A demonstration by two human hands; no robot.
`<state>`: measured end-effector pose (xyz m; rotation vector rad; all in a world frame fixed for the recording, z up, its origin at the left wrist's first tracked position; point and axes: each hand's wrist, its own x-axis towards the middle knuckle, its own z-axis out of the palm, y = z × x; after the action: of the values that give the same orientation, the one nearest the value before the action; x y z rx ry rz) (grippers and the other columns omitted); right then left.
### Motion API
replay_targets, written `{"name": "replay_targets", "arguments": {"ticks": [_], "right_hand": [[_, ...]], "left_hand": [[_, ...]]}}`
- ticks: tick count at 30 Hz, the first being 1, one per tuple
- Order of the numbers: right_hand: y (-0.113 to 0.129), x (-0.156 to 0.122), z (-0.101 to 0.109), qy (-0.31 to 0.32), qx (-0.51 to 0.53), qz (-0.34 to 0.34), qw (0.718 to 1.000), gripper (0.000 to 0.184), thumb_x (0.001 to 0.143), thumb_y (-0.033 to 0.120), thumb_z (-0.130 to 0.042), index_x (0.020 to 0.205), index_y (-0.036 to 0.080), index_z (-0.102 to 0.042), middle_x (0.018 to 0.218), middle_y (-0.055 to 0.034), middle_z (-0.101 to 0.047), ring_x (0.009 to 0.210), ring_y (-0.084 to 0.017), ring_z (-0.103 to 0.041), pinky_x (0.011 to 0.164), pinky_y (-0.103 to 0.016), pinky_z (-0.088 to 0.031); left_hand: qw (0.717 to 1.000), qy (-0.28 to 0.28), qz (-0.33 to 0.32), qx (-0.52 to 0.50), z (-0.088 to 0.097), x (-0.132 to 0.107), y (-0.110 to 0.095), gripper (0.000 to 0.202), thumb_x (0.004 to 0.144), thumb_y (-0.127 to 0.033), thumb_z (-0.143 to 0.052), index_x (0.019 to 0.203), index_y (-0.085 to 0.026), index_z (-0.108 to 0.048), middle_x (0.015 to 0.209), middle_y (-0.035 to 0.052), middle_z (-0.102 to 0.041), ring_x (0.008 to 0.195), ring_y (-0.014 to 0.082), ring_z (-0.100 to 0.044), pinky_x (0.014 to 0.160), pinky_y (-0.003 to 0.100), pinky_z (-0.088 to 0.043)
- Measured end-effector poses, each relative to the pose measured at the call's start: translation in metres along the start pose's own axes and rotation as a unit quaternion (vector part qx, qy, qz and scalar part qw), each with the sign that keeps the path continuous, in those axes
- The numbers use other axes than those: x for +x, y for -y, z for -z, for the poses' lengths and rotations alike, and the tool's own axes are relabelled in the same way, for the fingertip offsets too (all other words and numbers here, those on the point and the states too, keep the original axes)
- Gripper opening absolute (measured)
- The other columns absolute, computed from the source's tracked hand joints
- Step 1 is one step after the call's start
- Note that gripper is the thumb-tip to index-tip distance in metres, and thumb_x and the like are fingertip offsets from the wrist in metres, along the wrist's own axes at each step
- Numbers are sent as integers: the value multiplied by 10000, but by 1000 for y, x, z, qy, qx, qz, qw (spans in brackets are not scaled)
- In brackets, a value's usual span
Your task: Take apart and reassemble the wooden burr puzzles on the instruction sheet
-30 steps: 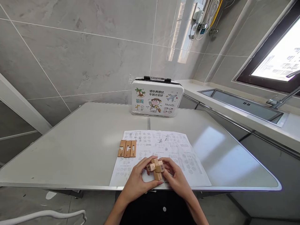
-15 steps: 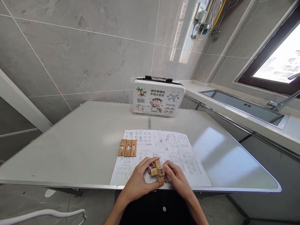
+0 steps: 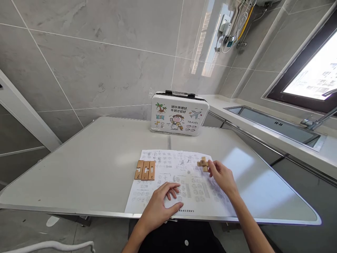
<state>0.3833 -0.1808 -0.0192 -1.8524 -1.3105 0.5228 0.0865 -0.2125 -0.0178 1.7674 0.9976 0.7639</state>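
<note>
My right hand (image 3: 221, 175) grips a wooden burr puzzle (image 3: 203, 163) by its right side, over the upper right part of a printed sheet (image 3: 181, 182). The puzzle is a cross of interlocked light-wood bars with a dark mark like a Z on one face. Whether it touches the paper I cannot tell. My left hand (image 3: 163, 202) rests at the near edge of the sheet, fingers curved and apart from the thumb, with nothing in it. Notched wooden pieces (image 3: 144, 170), numbered 3, 1 and 2, lie side by side on the sheet's left part.
A white carry case (image 3: 179, 114) with cartoon prints stands at the back of the white table (image 3: 92, 168), against the tiled wall. To the right runs a counter with a sink (image 3: 276, 123) and tap. A metal seam crosses the table's middle.
The burr puzzle has gone from between both hands at the near edge to the far right of the sheet, carried by my right hand. My left hand has let go and stayed near.
</note>
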Motion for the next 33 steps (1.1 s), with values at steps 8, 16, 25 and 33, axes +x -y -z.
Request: {"name": "replay_targets", "arguments": {"ticks": [8,16,25,33], "right_hand": [[-40,43,15,-63,-135,-125,981,454,958,634,-442,858,260,-680,805,-80,-780,892,-309,-698,706,-360,-427],[-60,46,6,-71,-105,-148,981,532,938,686,-421,913,233,-700,767,-103,-773,880,-316,-701,763,-384,-459],[-42,-18,-2,-129,-70,-118,982,499,863,691,-571,952,208,-659,915,-125,-782,881,-307,-730,782,-390,-508],[-20,-85,-42,18,93,-27,995,462,929,670,-567,955,216,-651,722,-34,-702,672,-212,-657,709,-320,-529]], "left_hand": [[1000,14,6,5,1,-1,-2,335,878,-290,-728,1209,-296,-678,1048,5,-717,923,185,-640,873,331,-530],[999,35,6,20,5,-2,-4,294,876,-274,-728,1167,-294,-693,1025,-5,-722,953,189,-660,949,335,-512],[998,61,-3,33,5,-3,0,276,896,-241,-701,1168,-285,-686,1056,-4,-711,988,181,-660,959,311,-493],[996,61,-22,55,4,-4,2,238,897,-218,-692,1130,-265,-680,1031,5,-706,993,190,-653,977,320,-478]]}}
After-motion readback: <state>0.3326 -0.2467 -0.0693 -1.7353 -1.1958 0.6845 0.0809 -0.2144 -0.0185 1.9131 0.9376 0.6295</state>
